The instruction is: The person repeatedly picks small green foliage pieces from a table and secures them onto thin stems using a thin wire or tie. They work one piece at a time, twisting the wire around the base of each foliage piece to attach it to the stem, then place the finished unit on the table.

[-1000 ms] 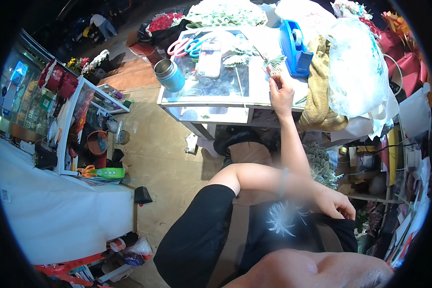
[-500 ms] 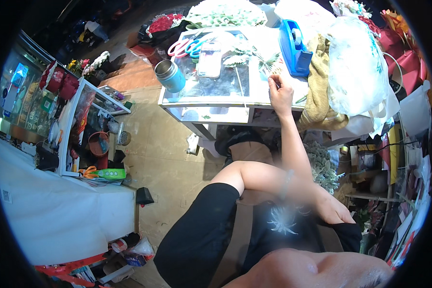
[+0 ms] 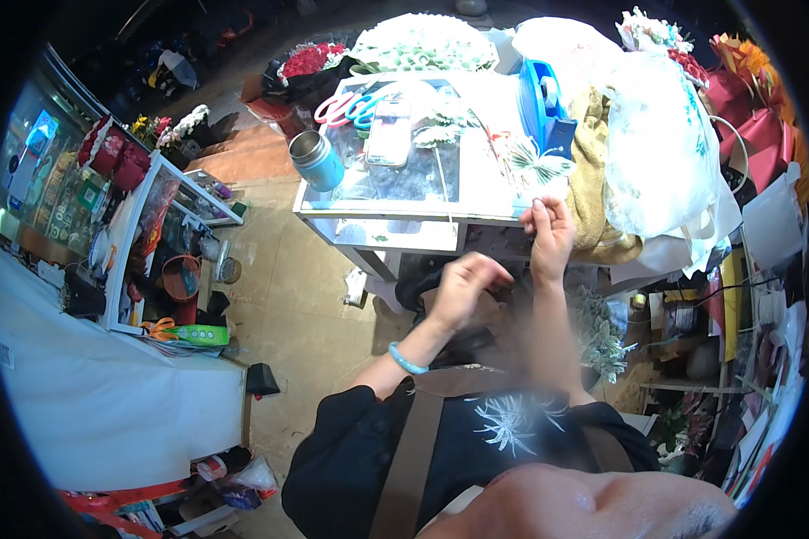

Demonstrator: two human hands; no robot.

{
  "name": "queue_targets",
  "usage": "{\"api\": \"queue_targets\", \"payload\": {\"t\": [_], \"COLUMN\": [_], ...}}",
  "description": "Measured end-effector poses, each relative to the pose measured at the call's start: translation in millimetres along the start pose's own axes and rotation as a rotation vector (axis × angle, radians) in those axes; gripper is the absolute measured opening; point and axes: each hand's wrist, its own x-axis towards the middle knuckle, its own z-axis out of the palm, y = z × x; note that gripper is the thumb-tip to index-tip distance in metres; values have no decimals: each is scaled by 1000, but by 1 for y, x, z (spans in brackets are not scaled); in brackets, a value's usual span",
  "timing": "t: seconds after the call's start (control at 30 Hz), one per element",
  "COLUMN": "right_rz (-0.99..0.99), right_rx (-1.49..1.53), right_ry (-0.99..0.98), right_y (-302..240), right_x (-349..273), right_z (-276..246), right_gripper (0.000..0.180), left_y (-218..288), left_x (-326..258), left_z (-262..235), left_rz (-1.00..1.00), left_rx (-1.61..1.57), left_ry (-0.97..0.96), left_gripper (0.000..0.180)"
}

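My left hand (image 3: 467, 289), a pale blue bangle (image 3: 408, 359) at its wrist, hangs in front of the table with bent fingers drawn together; they are slightly blurred. My right hand (image 3: 553, 238) is raised at the table's near edge, thumb and fingertips pinched. Whatever either hand holds is too small or hidden to make out. Just beyond my right fingertips lies a striped green-and-white bow-like piece (image 3: 541, 168), beside a blue tape dispenser (image 3: 541, 108). A silvery-green leafy sprig (image 3: 439, 135) with a long thin stem rests on the glass tabletop.
On the white-framed glass table (image 3: 377, 216) are a phone (image 3: 389, 132), scissors with pink and blue handles (image 3: 346, 108) and a blue metal tumbler (image 3: 317, 162). Brown cloth (image 3: 593, 180) and a clear plastic bag (image 3: 661, 148) lie right. A white-covered counter (image 3: 108, 386) stands left.
My left hand has swung from beside my right elbow to the front of the table. My right hand has drawn back toward me. The bow-like piece now lies farther right and nearer.
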Motion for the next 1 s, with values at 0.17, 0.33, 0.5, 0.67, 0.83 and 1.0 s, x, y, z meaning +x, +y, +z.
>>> {"api": "queue_targets", "payload": {"t": [0.17,0.33,0.5,0.67,0.83,1.0], "right_rz": [154,311,333,329,361,380], "right_rx": [-4,39,-25,-79,-78,-75], "right_ry": [-165,-358,-402,-422,-480,-509], "right_y": [-16,-10,0,4,6,10], "right_x": [-35,-61,-63,-59,-57,-67], "right_z": [5,18,16,19,21,27], "right_gripper": [10,10,14,18,18,18], "left_y": [4,7,12,17,11,8], "left_x": [15,23,19,19,22,20], "left_z": [-11,4,4,6,6,-7], "left_rz": [97,122,139,159,244,169], "left_rx": [-72,-225,-155,-98,-5,-14], "left_ry": [288,291,361,404,463,466], "left_gripper": [33,23,21,23,23,19]}}
